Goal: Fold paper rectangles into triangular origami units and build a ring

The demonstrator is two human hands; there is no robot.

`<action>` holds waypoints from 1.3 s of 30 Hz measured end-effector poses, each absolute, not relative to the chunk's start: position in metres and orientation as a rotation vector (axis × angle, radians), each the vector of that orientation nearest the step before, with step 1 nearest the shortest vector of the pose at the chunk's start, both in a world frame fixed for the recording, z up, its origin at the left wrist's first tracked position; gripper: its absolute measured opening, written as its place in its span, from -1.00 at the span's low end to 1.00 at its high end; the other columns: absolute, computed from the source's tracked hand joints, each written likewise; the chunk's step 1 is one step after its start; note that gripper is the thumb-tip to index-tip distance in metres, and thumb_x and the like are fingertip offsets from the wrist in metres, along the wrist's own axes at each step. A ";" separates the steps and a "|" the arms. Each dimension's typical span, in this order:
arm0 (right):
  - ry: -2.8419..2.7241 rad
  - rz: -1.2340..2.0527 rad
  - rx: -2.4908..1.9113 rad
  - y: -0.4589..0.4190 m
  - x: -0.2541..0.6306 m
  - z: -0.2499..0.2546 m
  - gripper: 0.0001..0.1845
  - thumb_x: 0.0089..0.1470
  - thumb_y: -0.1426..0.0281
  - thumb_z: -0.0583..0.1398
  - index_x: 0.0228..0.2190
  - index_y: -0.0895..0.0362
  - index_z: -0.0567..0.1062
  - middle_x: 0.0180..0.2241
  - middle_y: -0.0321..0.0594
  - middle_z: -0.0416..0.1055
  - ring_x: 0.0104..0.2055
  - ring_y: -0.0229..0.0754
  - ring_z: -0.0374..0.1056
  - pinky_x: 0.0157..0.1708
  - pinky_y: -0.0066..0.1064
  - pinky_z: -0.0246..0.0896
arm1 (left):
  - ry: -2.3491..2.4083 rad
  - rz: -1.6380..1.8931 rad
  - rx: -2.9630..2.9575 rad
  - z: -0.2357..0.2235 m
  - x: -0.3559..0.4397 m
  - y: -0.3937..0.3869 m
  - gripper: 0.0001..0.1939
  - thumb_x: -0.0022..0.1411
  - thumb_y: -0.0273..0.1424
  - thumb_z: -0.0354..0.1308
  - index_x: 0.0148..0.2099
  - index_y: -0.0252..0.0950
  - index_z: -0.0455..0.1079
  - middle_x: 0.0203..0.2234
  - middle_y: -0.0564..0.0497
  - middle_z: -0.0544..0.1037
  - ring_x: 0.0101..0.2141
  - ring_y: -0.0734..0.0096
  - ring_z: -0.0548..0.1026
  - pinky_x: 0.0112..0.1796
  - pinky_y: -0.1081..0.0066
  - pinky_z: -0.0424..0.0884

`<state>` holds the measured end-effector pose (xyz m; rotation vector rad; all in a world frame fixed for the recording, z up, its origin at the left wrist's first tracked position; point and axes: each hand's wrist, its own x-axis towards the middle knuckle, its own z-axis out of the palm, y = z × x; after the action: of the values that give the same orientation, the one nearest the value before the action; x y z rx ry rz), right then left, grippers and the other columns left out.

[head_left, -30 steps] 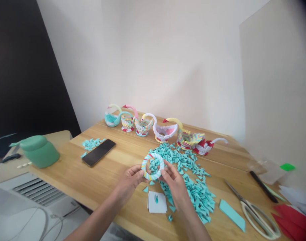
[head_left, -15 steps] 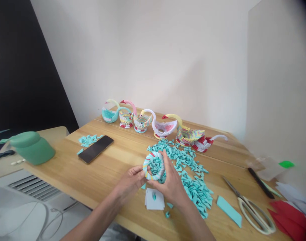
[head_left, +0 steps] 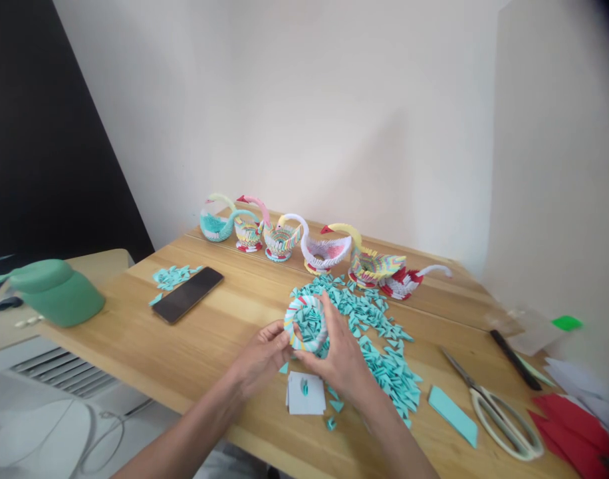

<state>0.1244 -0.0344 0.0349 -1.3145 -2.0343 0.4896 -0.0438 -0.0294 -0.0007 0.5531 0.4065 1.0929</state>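
Observation:
A ring of folded paper pieces [head_left: 301,314], white with pastel stripes, is held upright above the wooden table [head_left: 225,326]. My left hand [head_left: 261,354] pinches its lower left edge. My right hand [head_left: 338,352] wraps around its right side, fingers curled over the rim. Both hands are closed on it. Behind and to the right of the ring lies a heap of teal folded paper triangles [head_left: 379,339]. Below the hands sits a small stack of white paper squares [head_left: 304,402] with a teal piece on top.
Several modular paper swans [head_left: 314,249] line the table's back edge. A dark phone [head_left: 187,294] and a small teal pile [head_left: 172,275] lie left. Scissors [head_left: 498,407], a teal paper strip [head_left: 451,416], red paper [head_left: 578,432] and a black pen [head_left: 514,359] lie right. A green cap [head_left: 52,291] rests far left.
My right hand has moved up around the ring's right side, fingers curling over the rim. The ring has tilted more upright. The camera view shifted slightly.

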 end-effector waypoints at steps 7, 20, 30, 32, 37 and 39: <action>-1.856 0.624 -1.236 -0.019 0.145 0.050 -0.06 -0.01 0.15 0.28 0.29 -0.02 -0.03 0.33 -0.19 -0.10 0.34 0.11 -0.16 0.27 0.01 -0.21 | 0.497 1.169 0.531 0.004 -0.068 -0.021 -0.68 -0.06 -0.29 0.42 -0.28 -0.36 0.50 -0.40 0.01 0.51 -0.40 0.49 0.47 -0.29 0.47 0.42; -1.508 1.353 -1.276 -0.014 0.121 0.044 -0.53 0.01 0.00 0.19 -0.38 0.17 0.58 -0.67 -0.37 0.34 -0.69 -0.34 0.21 -0.65 -0.51 0.08 | 0.673 1.185 0.724 -0.004 -0.084 -0.017 -0.55 0.08 -0.11 0.27 -0.13 -0.37 0.50 -0.42 -0.09 0.53 -0.51 0.49 0.41 -0.53 0.54 0.29; -1.307 1.425 -1.248 -0.015 0.118 0.026 -0.55 -0.01 0.01 0.22 -0.36 0.16 0.56 -0.64 -0.34 0.41 -0.62 -0.29 0.31 -0.57 -0.48 0.24 | 0.501 1.160 0.580 -0.010 -0.065 -0.031 -0.68 0.12 -0.20 0.28 -0.16 -0.33 0.51 -0.36 -0.06 0.51 -0.42 0.49 0.42 -0.52 0.57 0.31; -1.315 1.404 -1.257 -0.013 0.116 0.023 -0.55 -0.02 0.01 0.22 -0.37 0.16 0.55 -0.66 -0.35 0.40 -0.62 -0.28 0.32 -0.55 -0.47 0.26 | 0.497 1.149 0.560 -0.010 -0.063 -0.030 -0.68 0.08 -0.21 0.31 -0.18 -0.33 0.51 -0.40 -0.03 0.49 -0.47 0.52 0.40 -0.53 0.57 0.31; -1.499 1.279 -1.300 -0.006 0.127 0.027 -0.52 0.03 -0.02 0.15 -0.37 0.15 0.56 -0.59 -0.25 0.47 -0.58 -0.20 0.37 -0.54 -0.40 0.30 | 0.557 1.171 0.598 -0.012 -0.073 -0.024 -0.67 0.07 -0.16 0.30 -0.21 -0.31 0.51 -0.40 -0.01 0.48 -0.50 0.53 0.39 -0.47 0.52 0.33; -1.582 1.083 -1.372 -0.004 0.143 0.033 -0.52 0.04 -0.01 0.15 -0.27 0.12 0.56 -0.48 -0.20 0.53 -0.56 -0.17 0.38 -0.55 -0.36 0.31 | 0.673 1.235 0.757 -0.010 -0.088 -0.013 -0.65 0.10 -0.11 0.25 -0.22 -0.29 0.52 -0.40 -0.01 0.49 -0.50 0.51 0.37 -0.44 0.49 0.32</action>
<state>0.1426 -0.0037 0.0326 -1.3717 -1.5818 1.0833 -0.0880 -0.0127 -0.0099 0.7569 0.6728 1.2355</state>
